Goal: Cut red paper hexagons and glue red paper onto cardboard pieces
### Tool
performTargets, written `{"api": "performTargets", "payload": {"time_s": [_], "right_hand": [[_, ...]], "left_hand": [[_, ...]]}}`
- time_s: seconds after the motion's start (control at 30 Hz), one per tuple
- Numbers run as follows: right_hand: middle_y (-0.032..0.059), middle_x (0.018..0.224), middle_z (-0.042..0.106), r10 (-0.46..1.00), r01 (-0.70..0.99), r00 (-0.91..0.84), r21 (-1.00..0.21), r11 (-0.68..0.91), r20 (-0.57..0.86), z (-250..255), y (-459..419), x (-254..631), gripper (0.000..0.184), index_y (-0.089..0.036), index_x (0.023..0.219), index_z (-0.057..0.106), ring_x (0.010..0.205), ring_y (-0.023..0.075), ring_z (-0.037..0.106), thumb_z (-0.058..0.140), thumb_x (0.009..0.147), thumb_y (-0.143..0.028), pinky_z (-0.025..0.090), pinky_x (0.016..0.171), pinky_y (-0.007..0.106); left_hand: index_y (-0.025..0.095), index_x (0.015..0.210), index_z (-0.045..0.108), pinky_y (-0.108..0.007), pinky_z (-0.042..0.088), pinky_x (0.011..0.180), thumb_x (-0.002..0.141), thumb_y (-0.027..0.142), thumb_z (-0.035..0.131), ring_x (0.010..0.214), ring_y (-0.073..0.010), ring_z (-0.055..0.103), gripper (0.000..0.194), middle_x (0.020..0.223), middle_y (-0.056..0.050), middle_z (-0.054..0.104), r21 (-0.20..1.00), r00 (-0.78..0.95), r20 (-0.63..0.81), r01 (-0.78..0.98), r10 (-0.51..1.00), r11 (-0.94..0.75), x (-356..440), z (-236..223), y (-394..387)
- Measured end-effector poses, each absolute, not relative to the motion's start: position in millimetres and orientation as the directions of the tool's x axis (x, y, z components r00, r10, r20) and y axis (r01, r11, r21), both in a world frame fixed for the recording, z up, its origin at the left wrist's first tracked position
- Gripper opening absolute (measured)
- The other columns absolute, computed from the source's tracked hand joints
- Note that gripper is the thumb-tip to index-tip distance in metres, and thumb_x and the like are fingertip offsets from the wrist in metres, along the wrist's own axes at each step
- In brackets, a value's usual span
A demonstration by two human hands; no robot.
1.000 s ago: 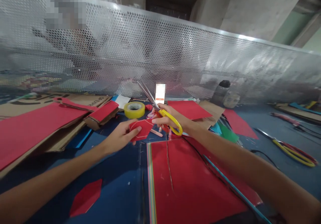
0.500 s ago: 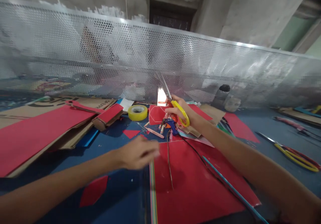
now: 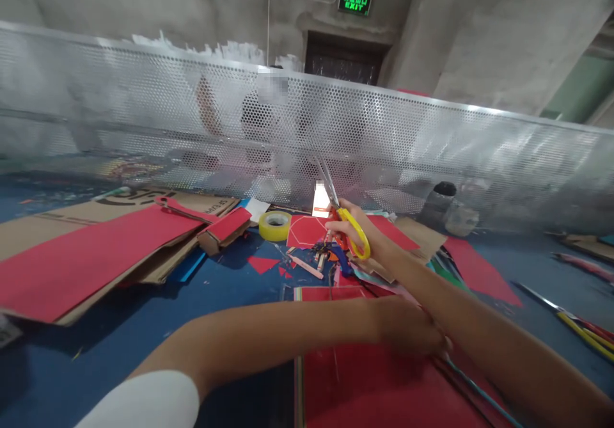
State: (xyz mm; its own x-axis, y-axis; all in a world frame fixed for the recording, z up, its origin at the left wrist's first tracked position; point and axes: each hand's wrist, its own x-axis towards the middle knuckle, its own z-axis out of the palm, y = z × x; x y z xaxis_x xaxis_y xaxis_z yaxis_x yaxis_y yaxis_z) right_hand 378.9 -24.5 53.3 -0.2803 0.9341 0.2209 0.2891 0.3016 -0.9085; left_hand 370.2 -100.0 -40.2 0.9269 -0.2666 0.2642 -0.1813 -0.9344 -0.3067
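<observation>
My right hand (image 3: 357,226) grips scissors (image 3: 355,236) with yellow and red handles, their metal blades pointing up and away. Reaching across beneath my right forearm, my left hand (image 3: 415,329) is over a stack of red paper (image 3: 364,383). Motion smears its fingers, which are at a thin blue stick (image 3: 480,389) and a dark cable; whether they grip either is unclear. Beyond lies a red sheet with a pale many-sided outline (image 3: 307,231). A blue glue gun (image 3: 343,261) and several crayons (image 3: 307,265) lie below my right hand, near red paper scraps (image 3: 261,264).
At left, red-covered cardboard (image 3: 105,261) bears a small red box shape (image 3: 225,228). A yellow tape roll (image 3: 275,226) and lit phone (image 3: 321,200) stand before a perforated metal screen (image 3: 230,134). Other scissors (image 3: 575,325) and a dark-topped bottle (image 3: 439,203) are at right.
My left hand let go of the outlined red piece, which now lies near the tape, and swept right across the red stack. My right hand keeps the scissors. The view has tilted up.
</observation>
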Motion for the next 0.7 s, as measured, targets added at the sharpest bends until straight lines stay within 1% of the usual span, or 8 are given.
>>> {"api": "performTargets", "payload": {"time_s": [0.1,0.2,0.37,0.47,0.53,0.57,0.6,0.7], "right_hand": [[-0.0010,0.088,0.064,0.928,0.256,-0.270,-0.909,0.328,0.258,53.4,-27.5,376.4,0.040,-0.024,0.111,0.062,0.071,0.0160,0.061,0.079,0.078,-0.039,0.051,0.058,0.027],[-0.0044,0.078,0.059,0.913,0.190,-0.243,-0.907,0.376,0.328,57.7,-34.4,370.9,0.043,-0.024,0.103,0.060,0.060,0.0127,0.053,0.082,0.068,-0.033,0.043,0.051,0.025],[-0.0059,0.066,0.056,0.904,0.160,-0.220,-0.900,0.405,0.368,76.2,-43.2,367.6,0.039,-0.025,0.099,0.060,0.053,0.0130,0.049,0.081,0.067,-0.030,0.039,0.048,0.027],[-0.0074,0.061,0.053,0.883,0.160,-0.217,-0.877,0.453,0.416,91.7,-44.9,377.7,0.036,-0.025,0.101,0.059,0.049,0.0125,0.048,0.079,0.071,-0.032,0.039,0.046,0.027],[-0.0080,0.060,0.054,0.871,0.163,-0.230,-0.866,0.474,0.434,100.3,-44.8,389.1,0.035,-0.024,0.102,0.059,0.048,0.0121,0.050,0.077,0.074,-0.033,0.041,0.046,0.026],[-0.0083,0.059,0.054,0.873,0.169,-0.227,-0.865,0.473,0.433,103.0,-44.3,395.5,0.035,-0.024,0.102,0.058,0.046,0.0119,0.050,0.077,0.074,-0.033,0.041,0.045,0.026],[-0.0084,0.058,0.054,0.878,0.173,-0.214,-0.868,0.466,0.428,104.2,-43.6,401.7,0.034,-0.023,0.101,0.058,0.045,0.0118,0.050,0.077,0.074,-0.033,0.042,0.044,0.025],[-0.0087,0.057,0.054,0.902,0.160,-0.147,-0.890,0.428,0.407,97.0,-40.5,417.0,0.035,-0.023,0.097,0.057,0.043,0.0117,0.049,0.079,0.072,-0.033,0.041,0.040,0.025]], "left_hand": [[0.022,0.102,0.075,-0.027,0.053,0.058,0.096,0.017,0.060,0.094,-0.0177,0.076,0.017,0.104,-0.006,0.079,-0.209,0.942,0.215,-0.215,-0.259,-0.954,365.1,-36.5,-101.7],[0.018,0.101,0.073,-0.026,0.051,0.054,0.095,0.011,0.057,0.084,-0.0172,0.076,0.019,0.094,-0.007,0.077,-0.185,0.946,0.224,-0.196,-0.235,-0.963,360.8,-38.1,-104.8],[0.014,0.080,0.073,-0.031,0.055,0.070,0.094,0.009,0.057,0.078,-0.0204,0.076,0.022,0.081,-0.011,0.074,-0.373,0.887,0.339,-0.178,-0.312,-0.911,361.7,-41.4,-108.2],[0.015,0.085,0.073,-0.034,0.054,0.071,0.098,0.014,0.052,0.080,-0.0219,0.074,0.025,0.085,-0.011,0.074,-0.392,0.862,0.424,-0.101,-0.277,-0.915,346.7,-29.0,-104.9],[0.012,0.095,0.073,-0.034,0.054,0.076,0.103,0.015,0.046,0.087,-0.0219,0.073,0.027,0.093,-0.013,0.075,-0.373,0.860,0.418,-0.129,-0.291,-0.919,322.8,-13.1,-97.8],[0.012,0.097,0.072,-0.033,0.053,0.077,0.102,0.013,0.047,0.089,-0.0218,0.072,0.025,0.095,-0.012,0.075,-0.317,0.881,0.393,-0.138,-0.262,-0.938,306.8,-3.8,-92.4],[0.014,0.099,0.071,-0.031,0.052,0.076,0.101,0.013,0.051,0.090,-0.0208,0.072,0.021,0.095,-0.011,0.075,-0.205,0.908,0.347,-0.169,-0.234,-0.964,288.5,5.8,-85.7],[0.019,0.098,0.067,-0.027,0.051,0.068,0.097,0.018,0.061,0.080,-0.0168,0.070,0.006,0.095,-0.006,0.075,0.378,0.978,0.207,-0.067,0.014,-0.924,227.4,31.9,-59.7]]}}
